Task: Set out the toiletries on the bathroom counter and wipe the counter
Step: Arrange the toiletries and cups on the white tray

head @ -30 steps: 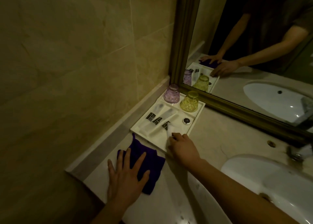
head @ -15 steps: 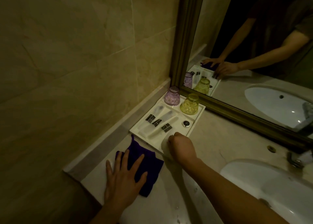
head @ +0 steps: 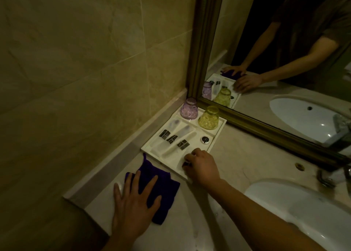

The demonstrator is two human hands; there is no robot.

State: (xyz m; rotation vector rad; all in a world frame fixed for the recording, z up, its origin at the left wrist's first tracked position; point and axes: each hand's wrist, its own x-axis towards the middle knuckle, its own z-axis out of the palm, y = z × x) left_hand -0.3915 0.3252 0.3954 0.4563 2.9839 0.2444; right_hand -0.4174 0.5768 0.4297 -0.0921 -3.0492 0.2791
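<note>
Two hands show, well apart from each other. The left hand (head: 133,211) lies flat with spread fingers on the purple cloth (head: 165,186), a soft, fuzzy, folded piece on the bench (head: 239,155), just beside the near corner of the white tray (head: 150,149). The right hand (head: 202,168) has its fingers curled over the tray's near compartment. Something small and dark shows at the fingertips, but I cannot tell if the hand pinches it, because the knuckles hide it. Three frosted packets (head: 171,139) with dark ends lie in the long slots, their print too dim to read. A purple cup (head: 189,109) and a yellow cup (head: 209,118), both faceted glass, stand upside down at the far end, near the mirror (head: 284,41) frame. The smooth white basin (head: 313,212) is cut off at the right edge. Bare polished stone lies between tray and basin.
</note>
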